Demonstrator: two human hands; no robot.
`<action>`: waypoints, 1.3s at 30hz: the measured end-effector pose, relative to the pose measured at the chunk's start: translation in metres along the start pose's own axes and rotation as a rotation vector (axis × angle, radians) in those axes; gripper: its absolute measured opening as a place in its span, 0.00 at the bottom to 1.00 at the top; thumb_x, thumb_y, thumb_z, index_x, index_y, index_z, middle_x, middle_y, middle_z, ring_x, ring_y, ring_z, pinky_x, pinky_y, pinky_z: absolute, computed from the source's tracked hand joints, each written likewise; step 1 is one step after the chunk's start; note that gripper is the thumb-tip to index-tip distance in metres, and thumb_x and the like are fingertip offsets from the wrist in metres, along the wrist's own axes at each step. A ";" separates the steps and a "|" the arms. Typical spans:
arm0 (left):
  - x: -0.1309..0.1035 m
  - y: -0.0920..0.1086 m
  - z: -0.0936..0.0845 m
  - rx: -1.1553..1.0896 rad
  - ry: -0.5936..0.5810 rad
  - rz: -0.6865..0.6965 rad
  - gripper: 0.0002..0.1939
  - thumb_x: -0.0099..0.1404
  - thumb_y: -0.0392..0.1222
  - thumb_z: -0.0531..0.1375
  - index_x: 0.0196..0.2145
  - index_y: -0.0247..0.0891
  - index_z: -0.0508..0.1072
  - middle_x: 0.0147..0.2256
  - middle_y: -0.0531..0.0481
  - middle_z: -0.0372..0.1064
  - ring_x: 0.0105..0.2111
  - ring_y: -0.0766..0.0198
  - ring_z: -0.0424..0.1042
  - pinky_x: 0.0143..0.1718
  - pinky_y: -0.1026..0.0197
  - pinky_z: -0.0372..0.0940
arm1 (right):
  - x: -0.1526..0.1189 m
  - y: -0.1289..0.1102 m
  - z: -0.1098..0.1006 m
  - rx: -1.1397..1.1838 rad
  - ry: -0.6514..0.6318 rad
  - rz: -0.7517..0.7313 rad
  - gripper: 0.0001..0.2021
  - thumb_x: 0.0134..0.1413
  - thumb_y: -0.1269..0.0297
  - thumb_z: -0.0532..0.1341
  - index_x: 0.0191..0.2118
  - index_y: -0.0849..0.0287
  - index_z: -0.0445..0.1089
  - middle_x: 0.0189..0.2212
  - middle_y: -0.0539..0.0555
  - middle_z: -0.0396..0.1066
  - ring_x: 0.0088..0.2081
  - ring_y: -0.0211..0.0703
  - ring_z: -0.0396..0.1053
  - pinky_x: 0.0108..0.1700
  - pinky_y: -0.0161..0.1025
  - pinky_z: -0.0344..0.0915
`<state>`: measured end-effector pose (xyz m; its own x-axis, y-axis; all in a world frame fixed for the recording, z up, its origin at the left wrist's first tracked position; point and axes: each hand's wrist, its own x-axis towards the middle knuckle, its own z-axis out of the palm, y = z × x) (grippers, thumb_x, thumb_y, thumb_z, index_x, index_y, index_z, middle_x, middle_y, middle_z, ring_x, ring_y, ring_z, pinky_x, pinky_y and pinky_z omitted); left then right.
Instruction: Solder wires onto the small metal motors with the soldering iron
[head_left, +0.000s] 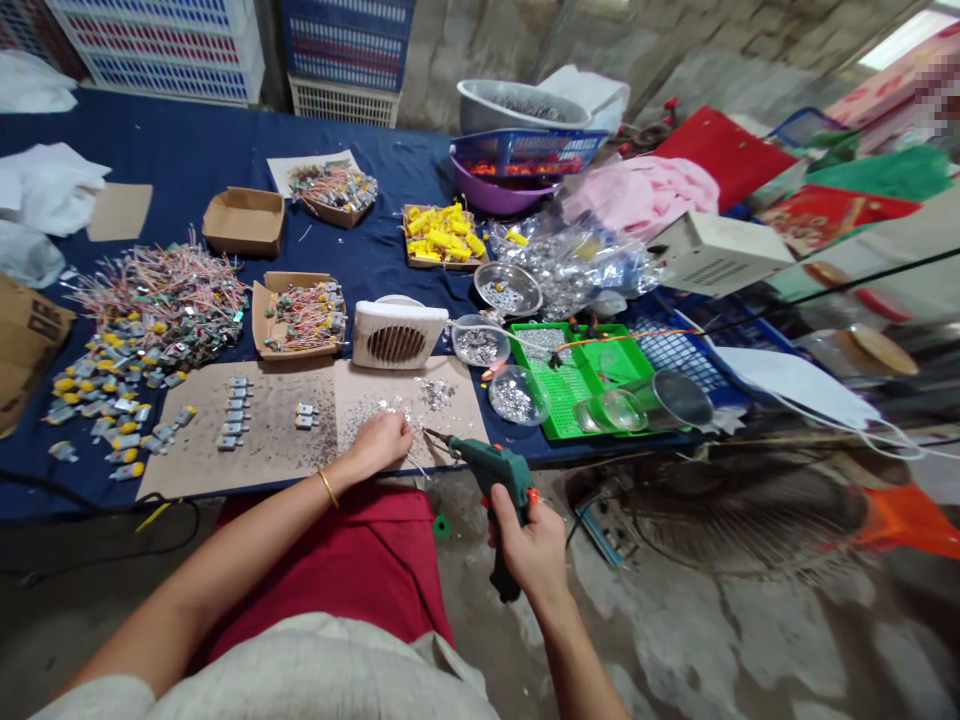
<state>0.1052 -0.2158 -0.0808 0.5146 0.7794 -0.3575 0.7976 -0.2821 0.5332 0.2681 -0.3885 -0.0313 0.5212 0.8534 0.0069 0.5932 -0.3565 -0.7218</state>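
Observation:
My right hand point(531, 548) is wrapped around the handle of a green soldering gun point(487, 468), whose thin tip points left over the cardboard sheet point(469, 425). My left hand point(379, 443) is closed in a pinch close to that tip; what it grips is too small to make out. Thin pale wires point(417, 466) show just below its fingertips. Small shiny metal parts point(439, 393) lie scattered beyond the left hand. On the cardboard further left are a column of small motors point(235, 412) and a separate pair of motors point(305, 416).
A small fan-like unit with a round grille point(397, 337) stands behind the cardboard. Heaped wired parts point(165, 300) and yellow-capped motors point(105, 395) lie left. Boxes hold wired parts point(307, 315) and yellow pieces point(444, 235). A green tray point(544, 395) and floor fan point(720, 510) are right.

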 end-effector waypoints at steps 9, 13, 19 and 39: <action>0.001 0.001 -0.001 -0.036 -0.009 -0.005 0.14 0.65 0.45 0.52 0.34 0.37 0.75 0.36 0.42 0.76 0.40 0.55 0.73 0.42 0.59 0.64 | 0.001 0.001 0.001 -0.039 -0.016 -0.044 0.24 0.59 0.45 0.54 0.20 0.57 0.64 0.13 0.51 0.64 0.18 0.40 0.64 0.20 0.34 0.60; 0.001 0.002 -0.003 -0.028 -0.019 -0.022 0.12 0.64 0.42 0.52 0.34 0.37 0.75 0.37 0.41 0.76 0.41 0.56 0.73 0.42 0.59 0.64 | 0.001 -0.002 0.001 -0.072 -0.001 -0.077 0.23 0.58 0.45 0.54 0.21 0.57 0.66 0.14 0.52 0.65 0.19 0.41 0.65 0.21 0.34 0.61; 0.000 0.003 -0.004 -0.024 -0.013 -0.011 0.14 0.64 0.43 0.51 0.35 0.37 0.75 0.38 0.41 0.75 0.41 0.55 0.73 0.43 0.58 0.64 | 0.000 -0.015 0.000 -0.112 -0.009 -0.214 0.20 0.59 0.47 0.55 0.29 0.59 0.72 0.21 0.56 0.72 0.26 0.45 0.71 0.29 0.36 0.65; -0.001 0.004 -0.005 -0.050 -0.010 -0.028 0.12 0.64 0.43 0.54 0.34 0.36 0.75 0.37 0.41 0.75 0.40 0.55 0.73 0.43 0.59 0.63 | -0.006 -0.015 -0.003 -0.043 0.055 -0.108 0.23 0.55 0.42 0.56 0.26 0.57 0.73 0.15 0.53 0.67 0.23 0.47 0.70 0.23 0.36 0.63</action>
<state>0.1067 -0.2148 -0.0743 0.4956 0.7809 -0.3802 0.7950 -0.2316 0.5606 0.2582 -0.3890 -0.0189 0.4851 0.8659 0.1218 0.6729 -0.2807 -0.6844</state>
